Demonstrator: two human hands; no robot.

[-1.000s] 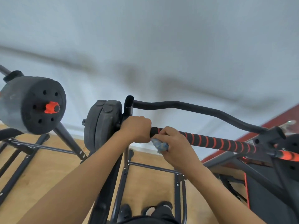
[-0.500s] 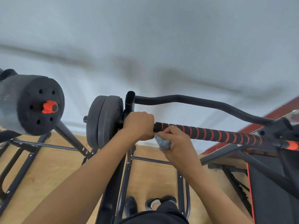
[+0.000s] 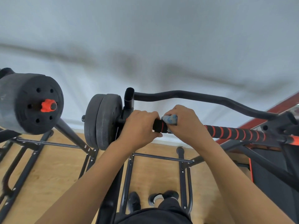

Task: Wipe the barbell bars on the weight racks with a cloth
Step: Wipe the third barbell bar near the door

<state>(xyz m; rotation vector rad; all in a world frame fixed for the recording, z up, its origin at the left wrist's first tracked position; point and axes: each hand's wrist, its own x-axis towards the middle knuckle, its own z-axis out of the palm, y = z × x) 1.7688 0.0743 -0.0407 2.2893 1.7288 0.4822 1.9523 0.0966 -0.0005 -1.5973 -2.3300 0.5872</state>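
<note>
Fingers of the right hand were clamped round the blue cloth on the barbell bar, which ran off rightward; left hand gripped it alongside.

Cloth on bar, right of plates.

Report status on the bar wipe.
Left hand grips bar beside plates. Right hand wraps blue cloth on bar. Left hand blocks the plate end.
</note>
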